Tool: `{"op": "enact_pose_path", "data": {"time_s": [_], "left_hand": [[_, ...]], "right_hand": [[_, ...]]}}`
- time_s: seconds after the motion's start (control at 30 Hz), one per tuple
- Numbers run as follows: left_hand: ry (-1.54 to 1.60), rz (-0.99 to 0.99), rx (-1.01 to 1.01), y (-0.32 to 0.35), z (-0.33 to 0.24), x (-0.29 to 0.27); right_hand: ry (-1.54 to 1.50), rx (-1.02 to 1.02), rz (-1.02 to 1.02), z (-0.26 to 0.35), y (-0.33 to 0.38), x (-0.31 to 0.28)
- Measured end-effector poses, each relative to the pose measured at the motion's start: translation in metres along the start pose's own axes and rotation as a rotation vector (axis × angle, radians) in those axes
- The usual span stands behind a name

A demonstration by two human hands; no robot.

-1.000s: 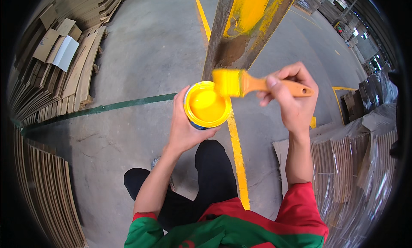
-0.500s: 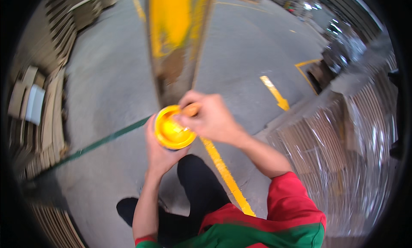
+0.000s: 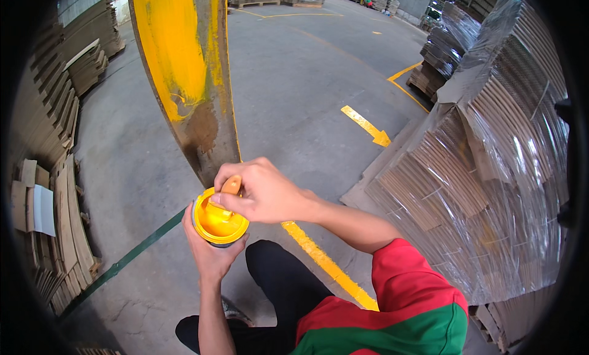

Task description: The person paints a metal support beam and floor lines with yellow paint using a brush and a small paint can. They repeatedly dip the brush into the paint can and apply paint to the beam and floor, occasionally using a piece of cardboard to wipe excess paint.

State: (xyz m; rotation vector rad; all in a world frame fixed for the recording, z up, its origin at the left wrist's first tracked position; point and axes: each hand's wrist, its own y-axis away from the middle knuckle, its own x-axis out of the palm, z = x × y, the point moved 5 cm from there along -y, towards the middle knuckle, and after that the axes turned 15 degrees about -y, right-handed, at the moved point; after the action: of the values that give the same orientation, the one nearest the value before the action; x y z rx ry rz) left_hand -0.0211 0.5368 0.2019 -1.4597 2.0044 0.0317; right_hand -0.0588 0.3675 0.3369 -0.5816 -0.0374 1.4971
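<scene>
My left hand is closed round an open paint can, supporting it from below and the side. Yellow paint coats its inner wall. Between the fingers of my right hand is the orange-brown handle of a paintbrush. Its head dips inside the can near the far rim, and my fingers partly hide it. Just beyond the can rises a steel column, bright yellow on its upper face and bare, rusty grey-brown near the foot.
Film-wrapped cardboard stacks fill the right side, close to my right arm. More flat cardboard lines the left. Yellow floor stripes, a yellow arrow and a green line mark the grey concrete.
The view has shifted, so the column, can and hands sit farther left, with the can and hands slightly lower. Both hands keep their grips, and the brush remains in the can.
</scene>
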Motion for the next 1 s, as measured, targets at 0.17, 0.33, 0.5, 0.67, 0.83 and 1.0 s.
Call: {"op": "enact_pose_path", "data": {"time_s": [0.17, 0.33, 0.5, 0.67, 0.83, 1.0], "left_hand": [[0.019, -0.017, -0.001, 0.005, -0.001, -0.006], [0.059, -0.045, -0.025, 0.009, 0.004, -0.01], [0.089, -0.045, -0.006, 0.009, 0.005, -0.012], [0.045, -0.05, -0.025, 0.008, 0.005, -0.016], [0.085, -0.051, -0.025, 0.005, 0.008, -0.013], [-0.005, -0.075, 0.046, -0.003, 0.011, -0.012]], "right_hand": [[-0.182, 0.057, -0.074, 0.014, 0.009, -0.019], [-0.514, 0.086, -0.134, 0.014, 0.015, -0.026], [-0.595, 0.073, -0.114, 0.004, 0.013, -0.024], [-0.623, 0.116, -0.085, -0.008, 0.014, -0.014], [-0.541, 0.214, -0.116, -0.023, 0.018, -0.012], [-0.617, 0.228, -0.23, -0.038, 0.016, -0.016]]}}
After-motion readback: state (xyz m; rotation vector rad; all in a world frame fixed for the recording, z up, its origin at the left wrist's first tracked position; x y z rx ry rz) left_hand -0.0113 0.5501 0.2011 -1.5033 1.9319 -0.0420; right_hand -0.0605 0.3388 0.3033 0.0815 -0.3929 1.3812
